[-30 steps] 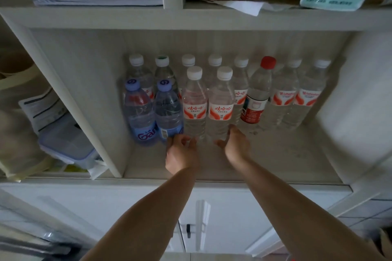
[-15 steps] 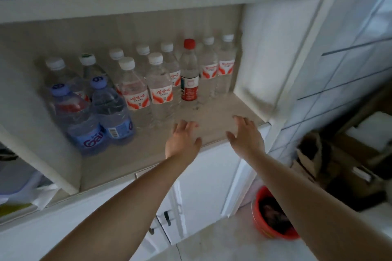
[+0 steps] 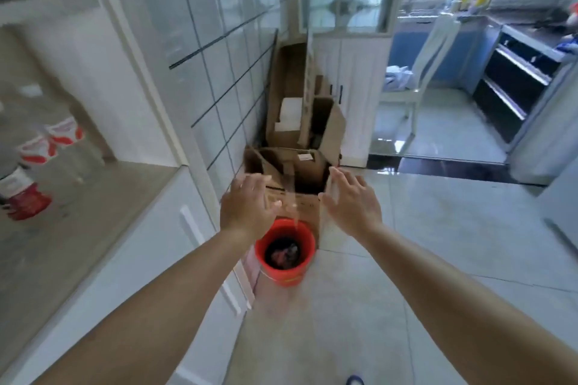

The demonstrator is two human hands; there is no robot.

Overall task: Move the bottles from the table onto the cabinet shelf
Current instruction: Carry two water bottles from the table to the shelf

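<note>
Tiled floor and tiled wall, with a kitchen visible beyond a glass partition; the cabinet shelf occupies the left edge. Bottles with red-and-white labels stand blurred on that shelf; placement there appears done for these. Left hand and right hand hover above a red bucket and cardboard boxes; each grip is apart, fingers spread, holding nothing. The counter is out of view; the remaining count cannot be judged.

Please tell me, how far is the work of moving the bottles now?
Done: several bottles stand on the cabinet shelf. In hand: nothing; left hand and right hand are open and empty, stretched over the floor. Left: unclear, since no table is in view.
</note>
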